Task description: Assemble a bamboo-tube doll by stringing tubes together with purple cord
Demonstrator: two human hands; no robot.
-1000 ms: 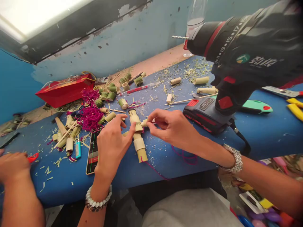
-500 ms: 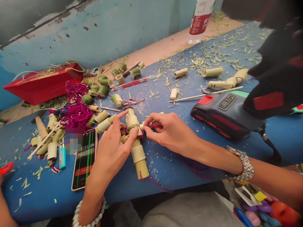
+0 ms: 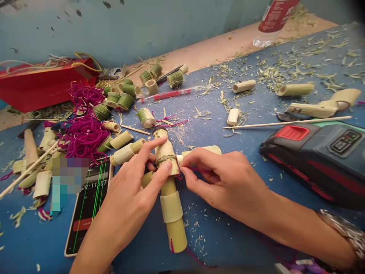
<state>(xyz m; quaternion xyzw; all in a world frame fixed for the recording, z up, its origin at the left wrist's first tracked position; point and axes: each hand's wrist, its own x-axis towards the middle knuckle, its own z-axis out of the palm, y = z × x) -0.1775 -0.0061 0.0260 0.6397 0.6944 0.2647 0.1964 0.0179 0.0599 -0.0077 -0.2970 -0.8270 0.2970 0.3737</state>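
My left hand [image 3: 134,190] is wrapped round the upper part of a jointed bamboo figure [image 3: 171,208], its index finger near the dark top end and its thumb on the lower edge of the torso piece. The figure lies on the blue table, a lighter sleeve round its lower tube and magenta string coming out near the bottom end. My right hand [image 3: 228,186] pinches a magenta string [image 3: 196,168] between thumb and index finger, close beside the torso. Behind these fingers lies a pale bamboo arm piece [image 3: 209,150]. Another short piece is partly hidden under my left hand.
Tangled magenta string [image 3: 85,131], bamboo tubes [image 3: 121,139] and a phone [image 3: 82,213] showing a timer lie to the left. A power tool's battery base [image 3: 319,163] and a thin stick [image 3: 285,122] are at right. A red bag [image 3: 37,87] and a bottle [image 3: 275,23] stand behind.
The view has moved closer and shifted, so the power tool sits further right. Both hands keep their places at the figure, and the right still pinches the string beside it.
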